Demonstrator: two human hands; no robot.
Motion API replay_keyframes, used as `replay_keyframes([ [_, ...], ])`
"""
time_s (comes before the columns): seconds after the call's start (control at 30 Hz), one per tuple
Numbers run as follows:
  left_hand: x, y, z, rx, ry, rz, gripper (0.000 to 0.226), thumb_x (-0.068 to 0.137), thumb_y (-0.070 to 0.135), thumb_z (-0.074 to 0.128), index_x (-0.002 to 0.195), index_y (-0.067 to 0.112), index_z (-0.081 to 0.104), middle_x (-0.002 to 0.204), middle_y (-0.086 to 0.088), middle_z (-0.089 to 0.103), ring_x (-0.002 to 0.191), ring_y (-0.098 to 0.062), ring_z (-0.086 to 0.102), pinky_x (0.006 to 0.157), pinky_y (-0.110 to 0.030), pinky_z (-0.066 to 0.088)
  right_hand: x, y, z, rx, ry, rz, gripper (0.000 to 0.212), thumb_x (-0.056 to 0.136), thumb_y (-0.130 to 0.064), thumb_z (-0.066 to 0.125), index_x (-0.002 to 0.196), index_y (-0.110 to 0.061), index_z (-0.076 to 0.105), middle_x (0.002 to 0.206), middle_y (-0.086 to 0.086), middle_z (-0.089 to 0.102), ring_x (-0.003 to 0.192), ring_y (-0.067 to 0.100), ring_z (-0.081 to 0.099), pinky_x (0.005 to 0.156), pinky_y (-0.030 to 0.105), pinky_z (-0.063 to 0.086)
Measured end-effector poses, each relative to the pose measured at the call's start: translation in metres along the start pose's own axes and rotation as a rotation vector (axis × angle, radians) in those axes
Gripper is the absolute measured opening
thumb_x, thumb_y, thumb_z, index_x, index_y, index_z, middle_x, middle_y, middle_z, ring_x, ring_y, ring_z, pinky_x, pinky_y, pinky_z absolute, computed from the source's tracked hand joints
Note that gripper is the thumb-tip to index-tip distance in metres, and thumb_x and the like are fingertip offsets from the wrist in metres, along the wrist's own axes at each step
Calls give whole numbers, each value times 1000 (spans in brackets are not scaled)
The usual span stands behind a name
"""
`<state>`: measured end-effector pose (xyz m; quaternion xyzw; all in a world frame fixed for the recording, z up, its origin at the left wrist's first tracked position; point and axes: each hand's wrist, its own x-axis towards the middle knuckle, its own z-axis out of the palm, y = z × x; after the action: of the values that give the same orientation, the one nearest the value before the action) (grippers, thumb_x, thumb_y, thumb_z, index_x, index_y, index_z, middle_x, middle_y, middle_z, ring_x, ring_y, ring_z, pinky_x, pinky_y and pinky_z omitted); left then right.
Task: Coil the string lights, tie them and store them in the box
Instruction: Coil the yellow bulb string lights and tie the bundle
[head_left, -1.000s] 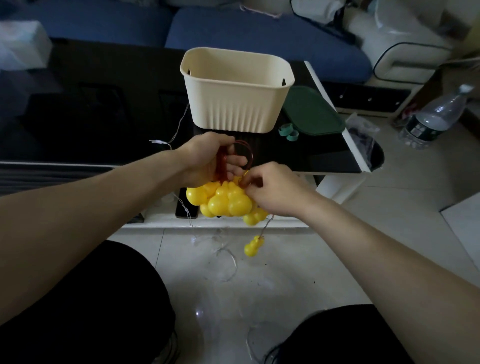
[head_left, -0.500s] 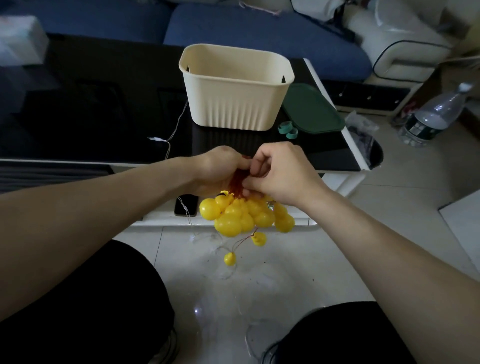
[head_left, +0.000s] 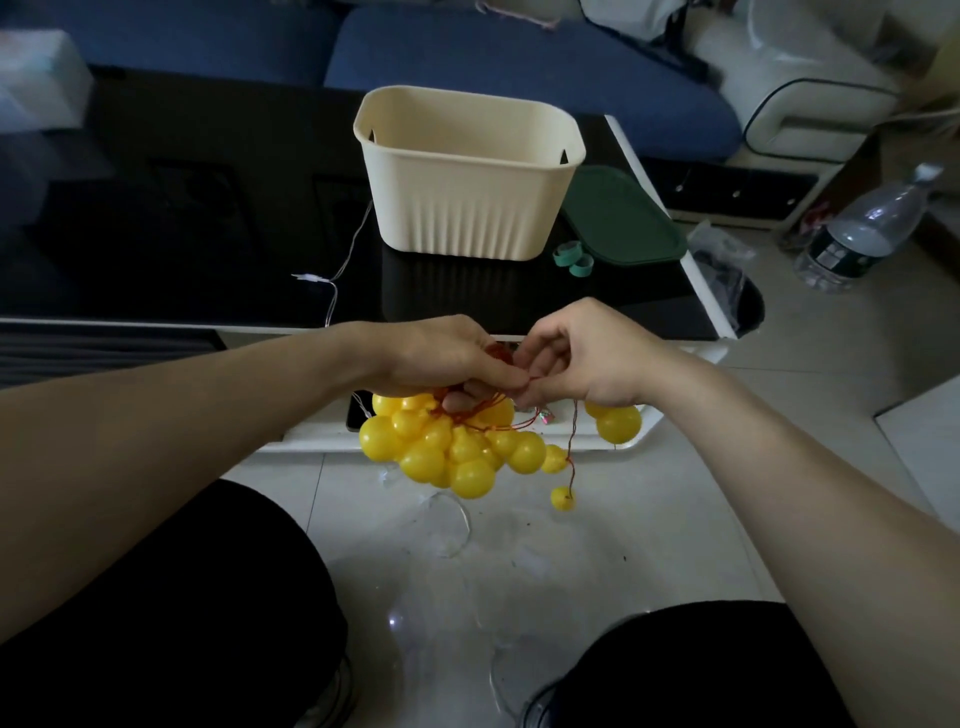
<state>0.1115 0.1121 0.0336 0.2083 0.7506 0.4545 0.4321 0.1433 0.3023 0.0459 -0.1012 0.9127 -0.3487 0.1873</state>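
While the left hand (head_left: 441, 358) grips the bunched string lights (head_left: 457, 441), the right hand (head_left: 576, 358) pinches their red wire beside it, now drawn slightly rightward, apart from before.

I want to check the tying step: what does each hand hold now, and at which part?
The left hand grips the string lights at the gathered wire above the yellow bulbs. The right hand pinches the red wire beside it.

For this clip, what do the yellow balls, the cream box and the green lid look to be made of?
Yellow balls: probably glossy hard plastic; each shows a small bright highlight.
Cream box: likely matte moulded plastic, with ribbed walls and slotted handle holes.
Green lid: apparently plastic, satin finish, with a raised rim.
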Motion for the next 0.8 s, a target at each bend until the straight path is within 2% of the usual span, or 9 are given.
replay_keyframes([
  [0.13,2,1,1,52,25,-29,34,98,26,57,72,5,52,59,-10,39,49,-18,36,51,-25,37,5,0,1,-59,100,-39,25,72,-10,87,83,-27,73,75,-4,73,72,8,71,75,33,61],
  [0.23,3,3,2,-55,-10,-82,35,99,21,50,67,7,46,55,-10,42,47,-22,35,52,-29,34,6,-1,6,-80,223,-99,17,76,-12,83,83,-25,74,72,-7,71,65,-2,65,68,24,58],
  [0.33,-1,3,-2,-156,-23,-93,39,103,28,43,72,6,53,54,-8,48,41,-17,36,45,-24,32,7,0,9,-75,277,-115,13,77,-12,83,83,-21,75,71,-7,71,62,-1,64,64,22,56],
  [0.43,-4,1,-7,-256,-51,-24,45,105,27,39,74,6,65,53,-3,54,40,-11,39,48,-21,36,6,5,6,-52,238,-67,8,84,-23,79,84,-21,72,67,-5,72,63,2,67,64,22,54],
  [0.5,-6,0,-7,-298,-69,20,47,105,20,37,74,8,70,55,-2,60,45,-11,48,57,-24,45,4,8,6,68,176,-55,7,89,-21,75,86,-20,69,67,-3,74,64,6,70,67,24,55],
  [0.6,-5,-1,-4,-412,-49,12,32,103,11,38,88,1,64,68,-8,68,56,-16,64,63,-27,55,3,10,6,117,160,-89,9,88,-16,76,87,-23,70,74,-2,75,69,7,72,68,21,55],
  [0.67,-3,0,-3,-437,3,-11,30,104,12,39,85,3,61,61,-6,60,51,-15,59,54,-24,52,4,11,8,111,193,-93,12,86,-16,78,84,-26,71,77,-3,75,72,8,72,69,22,56],
  [0.8,-1,4,-3,-440,79,-32,32,106,23,35,81,11,51,52,1,35,42,-13,38,45,-22,35,5,10,11,170,215,-69,12,88,-17,76,82,-25,71,62,-12,72,63,-2,68,60,13,49],
])
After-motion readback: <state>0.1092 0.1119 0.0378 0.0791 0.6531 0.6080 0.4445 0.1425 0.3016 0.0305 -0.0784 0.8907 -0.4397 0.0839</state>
